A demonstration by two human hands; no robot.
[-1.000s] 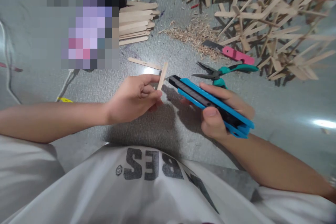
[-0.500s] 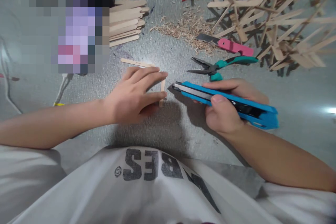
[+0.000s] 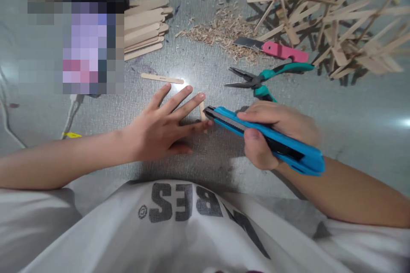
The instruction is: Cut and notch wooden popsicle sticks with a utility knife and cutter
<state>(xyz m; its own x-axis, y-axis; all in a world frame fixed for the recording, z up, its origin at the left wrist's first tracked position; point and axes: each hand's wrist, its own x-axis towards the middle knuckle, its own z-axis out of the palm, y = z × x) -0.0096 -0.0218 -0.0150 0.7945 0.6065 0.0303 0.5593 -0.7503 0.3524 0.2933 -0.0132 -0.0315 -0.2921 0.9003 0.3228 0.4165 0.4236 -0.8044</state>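
My left hand [image 3: 169, 119] lies on the table with its fingers spread, two fingertips at a short wooden stick [image 3: 202, 111] that they partly cover. My right hand [image 3: 272, 132] is wrapped round a blue utility knife [image 3: 288, 147], thumb on its side. The knife's blade tip meets or hovers over the short stick; I cannot tell which. Just beyond my left fingertips lies another wooden craft stick [image 3: 162, 78] with a small slot or mark in its middle.
Green-handled pliers [image 3: 256, 81] and a pink-handled blade [image 3: 285, 51] lie beyond my right hand. Behind them are wood shavings [image 3: 221, 30] and a tangled structure of craft sticks [image 3: 333, 17]. A stack of craft sticks [image 3: 145, 27] sits by a blurred-out device with a white cable [image 3: 72, 113].
My left fingers have spread wider. The knife has come slightly left and down, its tip now at the short stick. The whole view has shifted a little.
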